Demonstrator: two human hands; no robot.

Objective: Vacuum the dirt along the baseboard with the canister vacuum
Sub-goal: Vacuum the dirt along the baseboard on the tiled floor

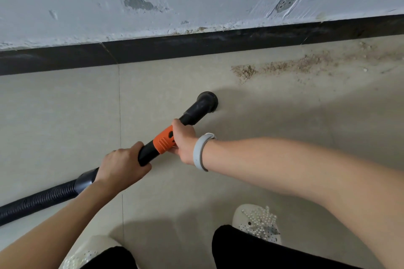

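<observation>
Both hands grip the wand (192,116): the left hand (122,166) behind, the right hand (183,140) ahead. Beyond the grip, the nozzle (207,100) meets the floor (65,116); dirt (284,65) lies farther right, before the baseboard (153,48).

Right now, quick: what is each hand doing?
Left hand: closed around the black vacuum wand, near the hose.
Right hand: closed on the wand at its orange collar.

A black vacuum tube (192,113) with an orange collar (163,141) slants toward the dark baseboard (153,49), its round nozzle (207,99) on the floor short of it. A ribbed hose (37,200) trails left. Brown dirt (284,65) lies along the baseboard, right of the nozzle.
</observation>
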